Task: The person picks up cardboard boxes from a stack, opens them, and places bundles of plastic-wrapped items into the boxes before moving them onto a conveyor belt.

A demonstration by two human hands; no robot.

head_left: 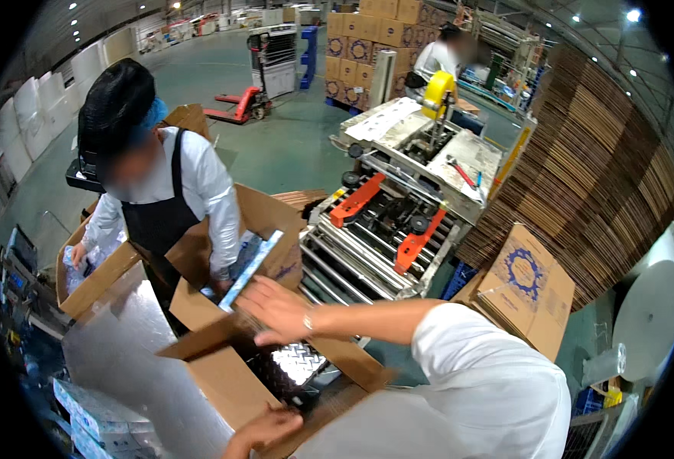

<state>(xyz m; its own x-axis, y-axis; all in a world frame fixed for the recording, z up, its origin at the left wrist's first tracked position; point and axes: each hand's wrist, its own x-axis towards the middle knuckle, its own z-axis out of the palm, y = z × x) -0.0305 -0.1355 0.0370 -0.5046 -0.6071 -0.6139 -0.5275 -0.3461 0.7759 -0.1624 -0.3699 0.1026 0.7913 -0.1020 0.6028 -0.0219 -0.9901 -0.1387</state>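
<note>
Carton (231, 385) stands open — second carton (269, 214), roller conveyor (352, 256) just beyond.

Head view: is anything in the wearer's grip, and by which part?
The left grip is at the near edge of the open carton; whether holding, cannot tell. The right grip, open, shows no clear hold.

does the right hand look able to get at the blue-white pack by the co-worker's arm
Probably yes: the right hand is stretched out right beside the blue-white pack, with nothing plainly between them, though the co-worker's arm reaches in close by.
</note>
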